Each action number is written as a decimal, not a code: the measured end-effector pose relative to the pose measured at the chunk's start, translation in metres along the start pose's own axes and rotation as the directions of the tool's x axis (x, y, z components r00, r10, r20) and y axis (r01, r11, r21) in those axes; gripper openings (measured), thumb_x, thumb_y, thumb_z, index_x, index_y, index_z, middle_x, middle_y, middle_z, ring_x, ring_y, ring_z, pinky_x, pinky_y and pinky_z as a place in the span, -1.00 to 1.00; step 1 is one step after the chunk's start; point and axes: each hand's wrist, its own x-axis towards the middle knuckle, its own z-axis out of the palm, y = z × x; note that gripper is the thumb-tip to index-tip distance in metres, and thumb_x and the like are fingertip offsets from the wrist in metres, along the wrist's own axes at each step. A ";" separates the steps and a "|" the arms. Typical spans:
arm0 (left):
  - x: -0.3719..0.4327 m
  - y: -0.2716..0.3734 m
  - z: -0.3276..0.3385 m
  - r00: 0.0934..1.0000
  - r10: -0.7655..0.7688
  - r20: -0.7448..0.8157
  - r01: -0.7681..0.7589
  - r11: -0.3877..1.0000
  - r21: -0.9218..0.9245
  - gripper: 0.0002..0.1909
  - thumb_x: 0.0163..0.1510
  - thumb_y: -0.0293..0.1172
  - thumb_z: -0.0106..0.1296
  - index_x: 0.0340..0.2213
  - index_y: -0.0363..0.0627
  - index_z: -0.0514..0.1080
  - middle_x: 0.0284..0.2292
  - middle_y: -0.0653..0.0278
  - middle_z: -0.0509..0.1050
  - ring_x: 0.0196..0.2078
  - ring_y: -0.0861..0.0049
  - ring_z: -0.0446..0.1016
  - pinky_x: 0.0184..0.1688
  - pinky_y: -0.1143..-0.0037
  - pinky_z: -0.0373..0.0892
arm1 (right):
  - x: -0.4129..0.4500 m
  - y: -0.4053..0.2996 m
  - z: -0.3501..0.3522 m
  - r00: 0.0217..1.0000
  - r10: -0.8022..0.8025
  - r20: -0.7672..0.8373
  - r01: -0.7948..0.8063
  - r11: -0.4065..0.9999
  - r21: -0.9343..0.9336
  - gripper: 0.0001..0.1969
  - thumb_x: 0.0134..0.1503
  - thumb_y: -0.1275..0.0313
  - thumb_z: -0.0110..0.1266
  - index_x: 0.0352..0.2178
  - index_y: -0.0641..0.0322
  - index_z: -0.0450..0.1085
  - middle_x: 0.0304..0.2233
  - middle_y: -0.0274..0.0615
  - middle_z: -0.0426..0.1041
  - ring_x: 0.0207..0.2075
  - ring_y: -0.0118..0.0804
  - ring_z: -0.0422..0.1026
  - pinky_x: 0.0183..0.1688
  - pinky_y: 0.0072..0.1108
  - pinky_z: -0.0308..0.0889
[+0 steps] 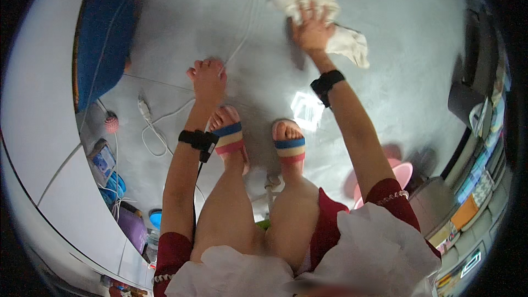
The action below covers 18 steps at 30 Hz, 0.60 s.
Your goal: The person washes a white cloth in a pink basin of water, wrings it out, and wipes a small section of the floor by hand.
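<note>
A cream-coloured cloth (348,43) lies crumpled on the glossy grey floor (396,49). My right hand (312,29) presses down on it with spread fingers, at the top centre right. My left hand (208,76) is further left, above my left foot, its fingers curled around a white cable (250,24) that runs up to the top edge of the view. Both wrists wear black straps. Striped slippers (290,149) are on my feet, between and below the hands.
A white cable with a plug (144,109) lies looped at the left. Further left are a blue panel (103,41), a pink spiky ball (111,123), a purple container (133,229) and a white cabinet (45,90). A pink basin (402,173) and dark furniture (462,103) stand at the right.
</note>
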 end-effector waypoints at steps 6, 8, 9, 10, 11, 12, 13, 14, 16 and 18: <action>0.002 -0.026 0.014 0.999 0.016 -0.051 -0.008 0.987 0.158 -0.86 -0.13 -0.30 0.03 -0.45 0.03 0.37 -0.37 0.35 0.37 -0.24 0.34 0.24 -0.29 0.26 0.07 | -0.145 0.031 -0.032 0.934 -0.298 0.197 0.261 0.945 0.196 -0.35 -0.08 0.13 0.09 0.07 -0.39 0.04 0.18 -0.36 -0.10 0.23 -0.08 -0.26 0.08 0.07 -0.14; 0.005 -0.018 -0.001 0.997 -0.009 -0.075 0.011 1.000 0.021 -0.87 -0.13 -0.31 0.02 -0.46 0.01 0.39 -0.40 0.36 0.39 -0.23 0.36 0.25 -0.23 0.29 0.05 | -0.204 0.074 -0.029 0.922 -0.253 0.293 0.200 0.960 0.197 -0.36 -0.10 0.17 0.11 0.06 -0.37 0.08 0.18 -0.35 -0.08 0.23 -0.06 -0.24 0.09 0.04 -0.13; 0.006 -0.018 -0.014 0.993 -0.067 -0.098 0.058 0.994 -0.095 -0.88 -0.13 -0.32 0.02 -0.47 -0.01 0.41 -0.43 0.38 0.42 -0.21 0.37 0.26 -0.17 0.32 0.04 | -0.240 0.096 -0.027 0.930 -0.198 0.310 0.138 0.969 0.205 -0.35 -0.12 0.20 0.13 0.05 -0.36 0.10 0.17 -0.34 -0.07 0.23 -0.05 -0.24 0.10 0.03 -0.12; 0.005 -0.022 -0.024 0.991 -0.073 -0.109 0.064 0.994 -0.085 -0.88 -0.13 -0.32 0.02 -0.47 -0.01 0.41 -0.43 0.38 0.42 -0.21 0.37 0.26 -0.17 0.32 0.04 | -0.276 0.111 -0.030 0.881 -0.107 0.461 0.022 0.982 0.187 -0.37 -0.10 0.22 0.11 0.06 -0.31 0.11 0.17 -0.27 -0.07 0.23 -0.04 -0.25 0.13 -0.01 -0.17; 0.003 -0.022 -0.033 0.988 -0.129 -0.084 0.117 0.984 -0.134 -0.88 -0.13 -0.33 0.03 -0.47 -0.01 0.40 -0.44 0.38 0.42 -0.22 0.38 0.26 -0.17 0.33 0.03 | -0.319 0.134 -0.022 0.898 -0.086 0.432 0.015 0.986 0.165 -0.33 -0.11 0.28 0.13 0.08 -0.28 0.07 0.19 -0.19 -0.11 0.23 -0.02 -0.28 0.16 -0.04 -0.25; 0.000 -0.022 -0.038 0.981 -0.187 -0.058 0.174 0.968 -0.181 -0.88 -0.14 -0.33 0.04 -0.47 0.00 0.40 -0.46 0.39 0.42 -0.22 0.38 0.27 -0.16 0.33 0.03 | -0.357 0.155 -0.017 0.855 0.009 0.519 -0.098 0.985 0.144 -0.26 -0.12 0.35 0.15 0.11 -0.26 0.02 0.21 -0.16 -0.18 0.24 -0.02 -0.33 0.18 -0.10 -0.33; -0.003 -0.022 -0.041 0.977 -0.200 -0.070 0.186 0.967 -0.173 -0.88 -0.14 -0.33 0.04 -0.47 0.00 0.40 -0.46 0.39 0.42 -0.22 0.38 0.27 -0.16 0.33 0.03 | -0.387 0.171 -0.012 0.866 0.084 0.494 -0.174 0.975 0.139 -0.18 -0.14 0.41 0.17 0.14 -0.27 -0.08 0.22 -0.14 -0.25 0.24 -0.04 -0.37 0.19 -0.11 -0.37; -0.007 -0.024 -0.043 0.974 -0.212 -0.083 0.193 0.962 -0.192 -0.89 -0.13 -0.34 0.04 -0.47 0.00 0.40 -0.46 0.40 0.42 -0.23 0.40 0.27 -0.15 0.34 0.03 | -0.394 0.175 -0.014 0.773 0.230 0.591 -0.322 0.945 0.052 -0.13 -0.12 0.43 0.14 0.16 -0.28 -0.17 0.22 -0.10 -0.30 0.25 -0.05 -0.41 0.20 -0.11 -0.35; -0.008 -0.035 -0.051 0.962 -0.236 -0.138 0.206 0.957 -0.203 -0.89 -0.13 -0.35 0.04 -0.47 -0.01 0.40 -0.47 0.42 0.42 -0.23 0.41 0.28 -0.15 0.34 0.03 | -0.386 0.180 -0.001 0.788 0.324 0.524 -0.419 0.906 0.069 -0.18 -0.09 0.61 0.00 0.16 -0.26 -0.16 0.21 -0.04 -0.24 0.24 -0.03 -0.41 0.21 -0.13 -0.36; -0.010 -0.052 -0.061 0.944 -0.301 -0.132 0.250 0.918 -0.306 -0.89 -0.13 -0.36 0.05 -0.47 -0.01 0.39 -0.47 0.44 0.42 -0.26 0.45 0.30 -0.14 0.34 0.04 | -0.350 0.183 0.019 0.905 0.338 0.260 -0.386 0.908 0.162 -0.27 -0.14 0.65 -0.13 0.12 -0.08 -0.03 0.16 0.01 -0.07 0.21 0.10 -0.23 0.20 -0.21 -0.24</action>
